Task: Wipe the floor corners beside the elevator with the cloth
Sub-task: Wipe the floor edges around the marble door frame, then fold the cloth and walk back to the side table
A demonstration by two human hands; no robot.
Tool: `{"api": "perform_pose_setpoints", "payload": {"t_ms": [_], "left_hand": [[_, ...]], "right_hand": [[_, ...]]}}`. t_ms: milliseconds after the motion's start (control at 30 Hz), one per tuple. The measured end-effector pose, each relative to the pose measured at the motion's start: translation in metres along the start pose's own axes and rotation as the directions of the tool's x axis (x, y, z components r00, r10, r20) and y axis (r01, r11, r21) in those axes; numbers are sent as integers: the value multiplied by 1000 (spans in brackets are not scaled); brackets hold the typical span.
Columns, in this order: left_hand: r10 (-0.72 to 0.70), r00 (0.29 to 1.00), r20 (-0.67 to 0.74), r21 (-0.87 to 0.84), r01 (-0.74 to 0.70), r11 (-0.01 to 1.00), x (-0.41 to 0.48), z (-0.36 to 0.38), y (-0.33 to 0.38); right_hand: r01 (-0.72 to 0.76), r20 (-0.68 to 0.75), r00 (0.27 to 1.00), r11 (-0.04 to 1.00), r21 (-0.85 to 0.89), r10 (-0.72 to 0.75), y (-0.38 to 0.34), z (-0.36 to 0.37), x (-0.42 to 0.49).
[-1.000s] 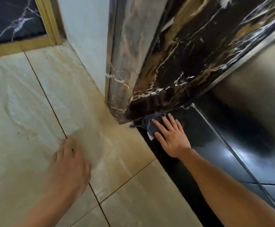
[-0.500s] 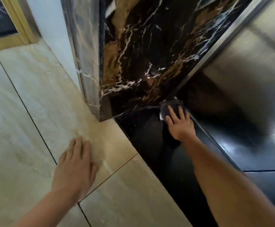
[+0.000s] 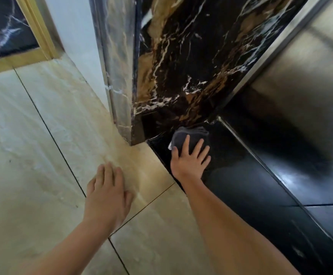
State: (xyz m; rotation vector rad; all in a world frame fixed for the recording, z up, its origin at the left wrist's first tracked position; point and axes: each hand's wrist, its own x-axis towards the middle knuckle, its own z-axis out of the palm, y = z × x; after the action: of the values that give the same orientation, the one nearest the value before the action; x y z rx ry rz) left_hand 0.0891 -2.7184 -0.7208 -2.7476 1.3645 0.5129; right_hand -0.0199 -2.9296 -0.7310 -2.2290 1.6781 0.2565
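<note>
A folded dark grey cloth lies on the black polished floor strip at the foot of the black-and-gold marble elevator surround. My right hand presses flat on the cloth with fingers spread, a little short of the corner where the marble meets the steel elevator frame. My left hand rests palm down on the beige floor tile, holding nothing.
The brushed steel elevator door fills the right. A metal sill track runs diagonally along the black strip. A white wall and a gold-framed dark panel stand at the far left.
My right hand slid the cloth from the pillar's foot toward the door-frame corner, then back a little. The left hand stayed planted on the tile.
</note>
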Motion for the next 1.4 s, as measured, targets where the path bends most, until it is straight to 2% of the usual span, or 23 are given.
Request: {"api": "perform_pose_setpoints", "payload": {"t_ms": [67,133,200,300,367,433,467,533,567,600,633,667,700,767,833,933,1033,1133,1233,1267,1333,1367,1400], "left_hand": [[-10,1000,-25,-11,10,1000,2,1,1],[-1,999,-48,-43,-1,999,1,-2,0],[22,996,-82,-82,-29,996,-3,-1,-6],[13,995,-96,-132,-26,991,-16,3,-17],[1,997,-80,-182,-16,983,-28,3,-18],[1,999,-54,-280,-16,960,-42,-4,-22],[12,998,-60,-318,-31,948,-49,-8,-25],[14,991,-130,-463,-73,883,-67,-28,-36],[-43,991,-130,-628,-49,777,-74,-41,-42],[-145,989,-24,-828,62,557,-87,-62,-54],[-204,968,144,-955,190,227,-99,-87,-62],[-217,933,287,-957,268,-112,-111,-110,-70],[-235,894,382,-889,287,-356,-133,-139,-85],[-300,822,484,-735,195,-650,-179,-196,-116],[-325,757,567,-590,98,-802,-229,-252,-144],[-309,692,652,-472,51,-880,-318,-340,-193],[-205,713,671,-367,79,-927,-404,-439,-232],[-245,709,662,-480,149,-864,-487,-526,-266],[-331,595,732,-523,179,-834,-561,-585,-294],[-336,594,731,-515,156,-843,-586,-611,-303],[-342,615,710,-505,107,-856,-622,-653,-315],[-385,609,693,-524,58,-850,-650,-673,-317],[-424,604,675,-542,15,-840,-668,-688,-321]], "right_hand": [[295,21,956,954,-54,-294,-32,24,-36],[548,15,834,826,-129,-551,-37,41,-70],[622,-49,769,764,-170,-637,-33,54,-84],[549,-176,816,833,-64,-551,-43,53,-97],[537,-173,835,842,56,-522,-53,53,-109],[471,-64,877,827,306,-476,-69,43,-125],[380,52,895,816,436,-444,-79,30,-134],[245,277,854,810,533,-441,-108,-6,-157],[274,322,816,811,516,-480,-125,-28,-169],[353,351,767,810,469,-537,-146,-50,-190],[456,366,709,788,414,-603,-167,-71,-209],[548,384,650,755,360,-655,-187,-90,-229],[602,417,596,726,333,-686,-211,-108,-256],[581,502,521,718,383,-690,-255,-143,-311],[465,579,491,758,458,-651,-284,-173,-364],[335,671,474,821,462,-570,-326,-238,-458],[372,660,410,776,510,-630,-361,-309,-554],[487,612,401,724,488,-682,-394,-384,-635],[475,626,457,768,430,-632,-419,-436,-686],[426,696,434,811,401,-572,-430,-453,-701],[242,857,284,897,370,-430,-443,-475,-723],[149,897,188,915,376,-399,-450,-489,-742],[75,897,143,909,411,-418,-463,-501,-759]]}}
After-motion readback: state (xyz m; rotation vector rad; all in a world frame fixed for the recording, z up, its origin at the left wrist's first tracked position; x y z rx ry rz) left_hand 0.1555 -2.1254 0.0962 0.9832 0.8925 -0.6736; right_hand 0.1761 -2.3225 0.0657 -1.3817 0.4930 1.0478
